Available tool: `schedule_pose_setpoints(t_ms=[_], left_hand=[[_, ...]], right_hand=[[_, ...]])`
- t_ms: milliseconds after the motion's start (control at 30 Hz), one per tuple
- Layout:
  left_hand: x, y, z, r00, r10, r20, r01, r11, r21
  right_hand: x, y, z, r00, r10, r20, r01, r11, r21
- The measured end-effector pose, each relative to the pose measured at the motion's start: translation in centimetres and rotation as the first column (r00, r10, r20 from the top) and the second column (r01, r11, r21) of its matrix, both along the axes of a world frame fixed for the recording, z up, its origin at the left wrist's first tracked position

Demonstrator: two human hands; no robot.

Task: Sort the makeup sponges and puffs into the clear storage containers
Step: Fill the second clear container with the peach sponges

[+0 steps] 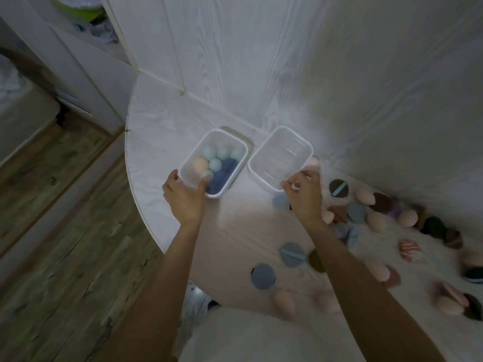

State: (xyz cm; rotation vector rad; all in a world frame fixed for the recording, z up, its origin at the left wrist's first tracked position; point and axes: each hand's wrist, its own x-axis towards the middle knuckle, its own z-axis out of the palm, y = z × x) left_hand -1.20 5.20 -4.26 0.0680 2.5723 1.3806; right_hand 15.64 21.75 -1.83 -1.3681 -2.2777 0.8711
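Two clear rectangular containers stand side by side on the white table. The left container (236, 142) holds several teal sponges, one peach sponge and dark blue puffs. My left hand (183, 195) grips its near corner, thumb inside over a teal sponge. The right container (303, 142) looks empty. My right hand (304, 195) holds its near right edge with the fingertips. Loose sponges and puffs lie to the right: a blue sponge (280, 201) by my right wrist, a dark puff with a teal strap (338, 188), pink sponges (364, 195) and grey-blue puffs (263, 276).
The table (162, 142) has a rounded left edge, with wooden floor (65, 244) below it. A white wood-grain wall (366, 87) rises right behind the containers. More puffs and sponges spread along the wall to the far right (433, 227). A white cupboard (78, 69) stands at the left.
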Motion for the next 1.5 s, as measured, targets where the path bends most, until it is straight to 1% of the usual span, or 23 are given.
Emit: schedule_pose_setpoints(t_ms=[67,100,133,200,300,367,433,500,567,667,833,867,900,967,1000,1033,1133,1200,1267,1333,1400,1433,1500], left_hand=[[0.1,0.6,0.5,0.971,-0.072,-0.229,0.038,0.988,-0.149],[0.1,0.8,0.5,0.926,-0.137,-0.352,0.074,0.980,-0.185],[0.3,0.9,0.7,0.869,-0.206,-0.451,0.129,0.972,-0.196],[0.7,1.2,0.8,0.777,-0.347,-0.525,0.311,0.937,-0.159],[2.4,2.0,1.9,0.710,-0.564,-0.422,0.584,0.806,-0.095],[3.6,2.6,1.8,0.673,-0.664,-0.326,0.678,0.730,-0.088],[4.6,2.9,2.0,0.679,-0.702,-0.214,0.713,0.700,-0.035],[5.5,2.5,2.5,0.710,-0.692,-0.131,0.703,0.708,0.068],[6.3,1.3,2.6,0.742,-0.667,-0.067,0.669,0.735,0.109],[7.3,-1.2,1.4,0.774,-0.633,0.033,0.630,0.774,0.066],[9.0,-2.6,0.5,0.796,-0.600,0.082,0.596,0.800,0.069],[9.1,-2.5,0.5,0.793,-0.604,0.082,0.599,0.797,0.073],[9.4,-2.3,0.7,0.791,-0.607,0.083,0.601,0.795,0.081],[9.8,-1.8,1.0,0.785,-0.613,0.087,0.608,0.790,0.077],[10.0,-1.5,1.0,0.784,-0.615,0.085,0.613,0.788,0.057],[10.2,-1.4,1.0,0.786,-0.613,0.086,0.612,0.790,0.038],[10.5,-1.4,0.8,0.810,-0.581,0.074,0.581,0.813,0.023],[10.7,-1.6,0.6,0.802,-0.596,-0.034,0.593,0.803,-0.066],[11.1,-1.5,0.9,0.724,-0.652,-0.225,0.622,0.758,-0.195],[11.9,-1.1,1.4,0.579,-0.761,-0.292,0.686,0.649,-0.329],[13.2,-0.5,1.5,0.452,-0.866,-0.215,0.737,0.499,-0.456],[13.7,-0.4,1.4,0.421,-0.889,-0.182,0.747,0.453,-0.487],[14.1,-0.3,1.4,0.438,-0.872,-0.219,0.750,0.489,-0.445]], right_hand=[[-0.6,0.7,-0.4,0.995,-0.078,-0.068,0.070,0.991,-0.112],[-0.9,1.0,-0.6,0.986,-0.132,-0.098,0.111,0.974,-0.198],[-1.1,1.2,-0.8,0.974,-0.191,-0.121,0.150,0.946,-0.289],[-1.2,1.4,-0.9,0.944,-0.298,-0.141,0.206,0.867,-0.454],[-0.9,0.9,-0.1,0.924,-0.361,-0.128,0.219,0.771,-0.598],[-0.1,-0.2,0.8,0.930,-0.348,-0.121,0.202,0.757,-0.622],[1.1,-1.6,1.4,0.957,-0.269,-0.108,0.145,0.766,-0.626],[2.8,-3.5,1.9,0.973,-0.194,-0.128,0.065,0.756,-0.652],[4.2,-4.7,1.7,0.971,-0.190,-0.143,0.033,0.702,-0.711],[5.6,-5.6,-0.1,0.950,-0.293,-0.112,0.071,0.550,-0.832],[7.6,-5.7,-1.0,0.948,-0.284,-0.145,0.008,0.476,-0.879],[7.7,-5.7,-0.9,0.942,-0.303,-0.147,0.018,0.481,-0.876],[7.8,-5.8,-0.8,0.943,-0.306,-0.132,0.065,0.558,-0.827],[7.7,-5.9,-0.6,0.966,-0.244,-0.087,0.160,0.825,-0.542],[7.5,-6.1,-0.5,0.973,-0.215,-0.086,0.161,0.895,-0.415],[7.6,-6.2,-0.5,0.975,-0.198,-0.103,0.147,0.917,-0.371],[8.0,-5.6,-0.4,0.970,-0.222,-0.099,0.157,0.883,-0.443],[8.5,-4.9,-0.5,0.970,-0.238,-0.041,0.183,0.834,-0.521],[8.8,-4.7,-0.1,0.964,-0.258,-0.069,0.151,0.739,-0.657],[8.6,-4.8,0.2,0.954,-0.259,-0.150,0.068,0.675,-0.734],[8.3,-5.1,1.0,0.949,-0.237,-0.207,0.032,0.729,-0.684],[8.2,-5.2,1.4,0.941,-0.245,-0.231,0.033,0.749,-0.662],[8.2,-5.5,1.7,0.936,-0.202,-0.289,-0.004,0.814,-0.581]])
